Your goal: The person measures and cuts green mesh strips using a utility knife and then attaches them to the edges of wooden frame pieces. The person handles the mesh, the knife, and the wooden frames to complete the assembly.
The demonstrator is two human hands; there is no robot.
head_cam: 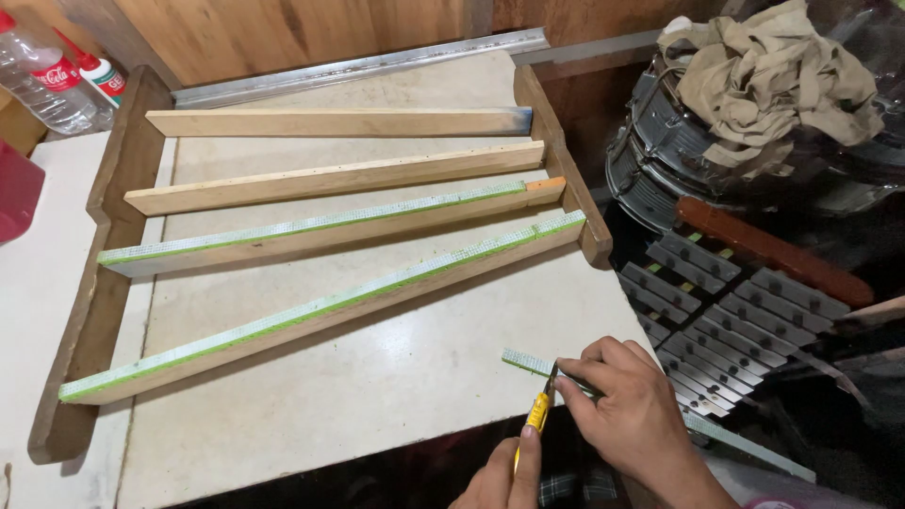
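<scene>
1. While your right hand (632, 405) pins the green-backed strip (533, 363) flat at the table's (396, 377) near edge, fingers pressed together on it, your left hand (500, 476) pinches the yellow utility knife (539, 412), its blade touching the strip.
2. Step in hand, seemingly: trimming the strip.
3. The cut calls for steady pressure and fingertips clear of the blade.
4. The wooden frame (113, 217), two rails already faced, lies well apart.

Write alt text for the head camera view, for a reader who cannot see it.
Two hands work at a white table's near edge: the right hand pins a thin green-and-white strip while the left hand holds a yellow utility knife to it. Beyond lies a wooden frame with four slanted rails, two topped with similar strips; metal bars lie right.
</scene>
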